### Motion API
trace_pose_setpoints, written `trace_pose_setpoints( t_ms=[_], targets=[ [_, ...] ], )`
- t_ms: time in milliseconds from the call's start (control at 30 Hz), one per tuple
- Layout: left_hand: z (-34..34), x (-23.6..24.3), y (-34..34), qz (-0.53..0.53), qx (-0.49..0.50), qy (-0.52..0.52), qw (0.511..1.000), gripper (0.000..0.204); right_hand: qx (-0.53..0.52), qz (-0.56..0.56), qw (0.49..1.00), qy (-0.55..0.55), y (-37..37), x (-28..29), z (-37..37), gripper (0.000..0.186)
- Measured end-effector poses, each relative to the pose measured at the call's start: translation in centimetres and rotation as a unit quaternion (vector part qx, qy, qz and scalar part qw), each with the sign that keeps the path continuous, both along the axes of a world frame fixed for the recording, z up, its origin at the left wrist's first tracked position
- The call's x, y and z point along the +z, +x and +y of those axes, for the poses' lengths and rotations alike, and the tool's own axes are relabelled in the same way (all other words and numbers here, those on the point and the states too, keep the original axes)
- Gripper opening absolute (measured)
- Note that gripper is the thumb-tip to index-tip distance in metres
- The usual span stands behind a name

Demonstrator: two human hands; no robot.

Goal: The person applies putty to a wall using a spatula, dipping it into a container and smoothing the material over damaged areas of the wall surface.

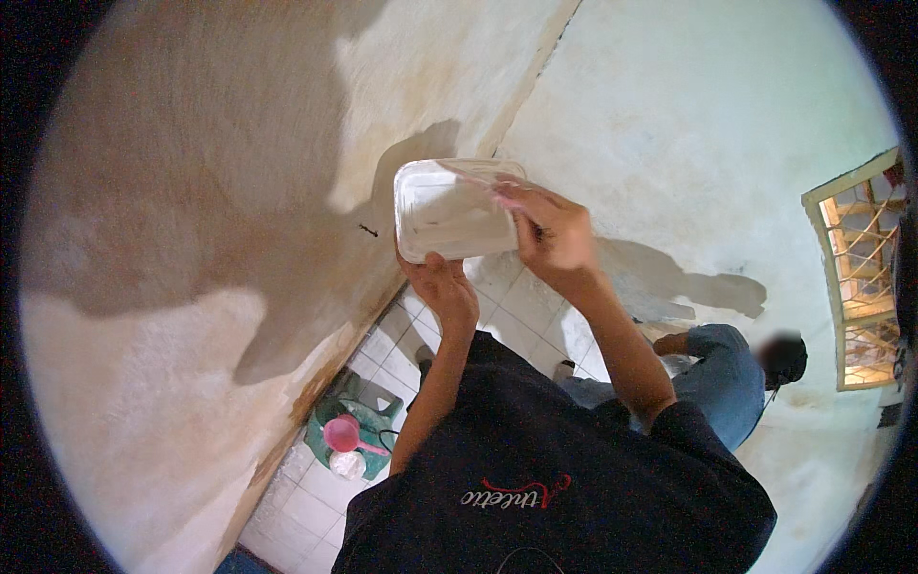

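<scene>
A white rectangular plastic tub point(413, 222) is held up in front of me, close to the corner where two walls meet. Whitish material covers its inside. My left hand point(442, 289) grips the tub's near edge, thumb on the rim and fingers underneath. Over the tub's right side, my right hand point(557, 234) is closed around a thin, flat tool with a pinkish edge point(478, 180). This tool reaches left across the tub's far part; motion blur and the fingers hide its exact kind.
A stained, plastered wall point(191, 191) rises on the left, a paler wall point(688, 124) on the right. Below left, a green plastic stool point(382, 402) bears a pink dipper point(340, 433) and a white container point(347, 466). A person in denim point(717, 383) crouches at right, near a grilled window point(861, 258).
</scene>
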State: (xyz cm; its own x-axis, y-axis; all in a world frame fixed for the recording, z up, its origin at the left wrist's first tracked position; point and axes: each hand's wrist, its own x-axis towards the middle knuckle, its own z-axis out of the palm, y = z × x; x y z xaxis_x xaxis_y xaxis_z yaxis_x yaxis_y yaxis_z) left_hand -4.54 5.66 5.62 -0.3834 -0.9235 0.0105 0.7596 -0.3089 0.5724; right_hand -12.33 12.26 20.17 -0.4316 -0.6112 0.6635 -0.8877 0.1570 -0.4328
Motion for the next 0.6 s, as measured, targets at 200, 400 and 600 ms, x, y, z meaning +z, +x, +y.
trace_pose_setpoints(
  t_ms=[200, 400, 600],
  targets=[
    [-0.4, -2.0, -0.7, 0.036, -0.023, -0.007, 0.999, 0.058, 0.078, 0.066, 0.992, 0.077, 2.4, -2.8, -0.7, 0.026],
    [0.4, -1.7, -0.3, 0.039, -0.012, 0.0, 0.999, 0.055, 0.044, 0.053, 0.997, 0.018, 1.5, -2.3, -1.5, 0.031],
    [0.0, -3.8, 0.2, 0.038, -0.043, 0.005, 0.998, 0.054, 0.111, 0.027, 0.991, 0.072, 3.5, -2.5, -0.9, 0.032]
  ],
)
